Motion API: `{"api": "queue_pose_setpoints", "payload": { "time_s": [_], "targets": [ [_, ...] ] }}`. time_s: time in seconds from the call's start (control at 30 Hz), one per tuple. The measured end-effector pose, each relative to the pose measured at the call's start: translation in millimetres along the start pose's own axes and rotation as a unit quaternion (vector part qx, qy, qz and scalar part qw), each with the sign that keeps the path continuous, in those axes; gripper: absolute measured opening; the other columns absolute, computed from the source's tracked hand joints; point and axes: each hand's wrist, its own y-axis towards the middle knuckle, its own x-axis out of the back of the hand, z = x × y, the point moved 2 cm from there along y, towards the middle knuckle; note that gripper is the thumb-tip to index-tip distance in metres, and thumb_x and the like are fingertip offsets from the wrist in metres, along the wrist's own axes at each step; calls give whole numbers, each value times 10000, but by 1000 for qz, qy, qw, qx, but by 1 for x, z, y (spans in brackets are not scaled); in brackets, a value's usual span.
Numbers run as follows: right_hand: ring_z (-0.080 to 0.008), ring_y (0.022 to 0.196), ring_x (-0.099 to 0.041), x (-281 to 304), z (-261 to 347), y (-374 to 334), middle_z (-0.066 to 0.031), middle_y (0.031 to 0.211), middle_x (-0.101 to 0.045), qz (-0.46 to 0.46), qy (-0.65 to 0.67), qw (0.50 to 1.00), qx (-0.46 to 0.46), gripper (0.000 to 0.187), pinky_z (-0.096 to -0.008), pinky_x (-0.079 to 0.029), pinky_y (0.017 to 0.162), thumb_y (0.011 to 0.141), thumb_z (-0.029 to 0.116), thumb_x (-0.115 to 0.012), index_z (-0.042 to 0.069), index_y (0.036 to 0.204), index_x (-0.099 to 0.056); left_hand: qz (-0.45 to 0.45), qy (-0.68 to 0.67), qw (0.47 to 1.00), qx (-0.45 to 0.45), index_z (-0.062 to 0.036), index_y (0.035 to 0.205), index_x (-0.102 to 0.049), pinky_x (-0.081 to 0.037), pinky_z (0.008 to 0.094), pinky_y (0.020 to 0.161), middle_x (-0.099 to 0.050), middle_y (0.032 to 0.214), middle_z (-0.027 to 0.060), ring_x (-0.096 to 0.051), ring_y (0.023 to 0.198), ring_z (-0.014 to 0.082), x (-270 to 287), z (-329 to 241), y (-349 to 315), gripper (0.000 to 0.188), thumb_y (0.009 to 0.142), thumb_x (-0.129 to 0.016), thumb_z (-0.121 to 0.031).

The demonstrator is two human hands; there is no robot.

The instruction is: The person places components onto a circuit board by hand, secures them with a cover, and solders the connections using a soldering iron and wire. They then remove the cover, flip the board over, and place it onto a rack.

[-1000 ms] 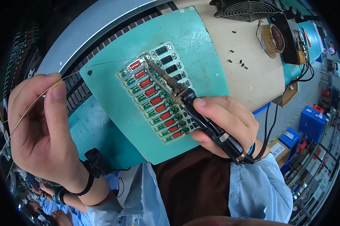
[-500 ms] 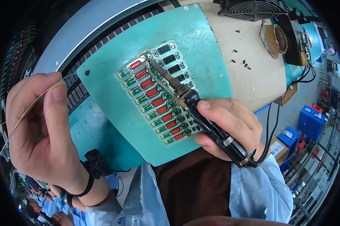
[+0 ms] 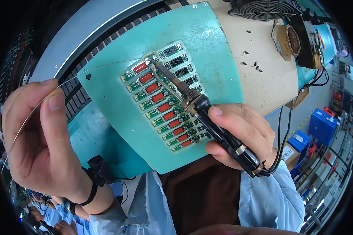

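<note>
Between thumb and forefinger, my left hand (image 3: 47,133) pinches a thin strand of solder wire (image 3: 102,64). The wire's far end reaches the topmost circuit board of a row. My right hand (image 3: 245,135) grips a black-handled soldering iron (image 3: 223,135) with a metal tube along its shaft. The iron's tip meets the upper board near the wire's end, beside a red component (image 3: 140,67). Several green circuit boards with red components and small black displays (image 3: 176,61) sit in cutouts of a teal board holder (image 3: 117,102).
A conveyor (image 3: 75,102) with dark slats runs behind the holder. On the beige surface (image 3: 258,86) lie small loose components (image 3: 256,65), with a round fan grille (image 3: 265,10) and a brown-rimmed round pot (image 3: 289,41) beyond. Blue bins (image 3: 323,123) stand at right; other people sit lower left.
My left hand has shifted slightly left and down with the wire. The iron's tip stays at about the same spot on the top board, its handle slightly lower.
</note>
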Motion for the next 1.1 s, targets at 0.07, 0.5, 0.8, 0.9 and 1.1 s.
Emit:
{"api": "queue_pose_setpoints", "payload": {
  "time_s": [0.07, 0.5, 0.8, 0.9, 1.1],
  "targets": [
    [-322, 839, -733, 0, 0, 0, -225, 1001, -730, -2, 4, 1000, 1, 528, -377, -581, 739, 939, 300, -800, -100, 1246, -646, 0, -1, 1000, -9, 63, 1096, -726, -551, 227, 835, -718, 1094, 152, -689, 960, 160, 1, 0, 0, 136, 971, -671, 67],
    [-329, 850, -738, 0, 2, 2, -230, 1000, -726, -6, 7, 1000, -5, 539, -372, -583, 742, 938, 299, -803, -108, 1251, -639, 9, -30, 999, 21, 66, 1100, -726, -547, 218, 816, -719, 1092, 150, -687, 950, 152, -5, -1, -1, 141, 970, -671, 71],
    [-332, 869, -736, 3, 3, -1, -231, 1023, -722, 6, 8, 1000, -10, 558, -376, -583, 758, 939, 301, -802, -103, 1280, -622, -11, -24, 1000, 11, 66, 1113, -732, -551, 218, 830, -729, 1105, 145, -696, 962, 155, -2, 1, -5, 148, 981, -665, 61],
    [-329, 871, -732, 7, 7, -4, -229, 1031, -719, 5, -2, 1000, -12, 561, -377, -581, 766, 943, 304, -798, -97, 1291, -615, -17, -12, 1000, 13, 67, 1115, -733, -553, 221, 841, -733, 1110, 148, -699, 967, 159, 1, 0, -8, 150, 981, -664, 63],
    [-315, 859, -725, 10, 13, -10, -225, 1028, -717, 14, -7, 1000, -20, 538, -375, -576, 763, 958, 308, -780, -87, 1285, -618, -20, -10, 1000, 14, 75, 1123, -730, -557, 235, 872, -736, 1127, 160, -704, 978, 167, 4, -2, -17, 162, 972, -671, 70]
  ]
}}
